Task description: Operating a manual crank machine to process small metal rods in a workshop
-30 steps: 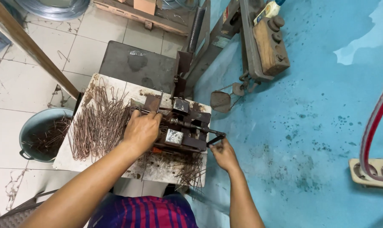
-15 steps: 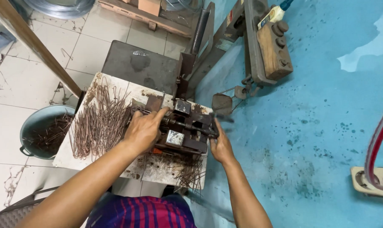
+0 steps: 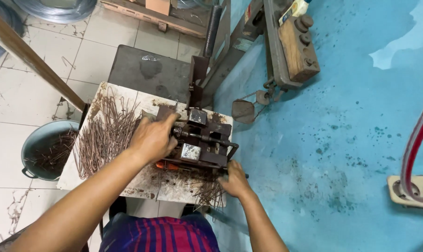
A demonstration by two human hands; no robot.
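A rusty metal bending jig (image 3: 200,140) sits on a small stained white table (image 3: 169,186). My left hand (image 3: 153,137) lies over the jig's left side with its fingers bent; what is under the palm is hidden. At the table's front right corner my right hand (image 3: 235,179) is closed around the end of the jig's lever handle (image 3: 230,151). A loose pile of straight brown wire pieces (image 3: 104,135) covers the table's left half, just left of my left hand. A smaller heap of wire pieces (image 3: 211,193) lies at the front edge beside my right hand.
A grey bucket (image 3: 31,144) with more wire pieces stands on the tiled floor to the left. A slanted wooden pole (image 3: 29,56) crosses above it. Behind the table are a dark metal plate (image 3: 146,70) and a frame with a wooden block (image 3: 298,46). A socket (image 3: 407,191) and red hose (image 3: 419,140) are at the right.
My right hand slid up along the jig's right side, then came back toward me to the table's front corner. My left hand stayed on the jig.
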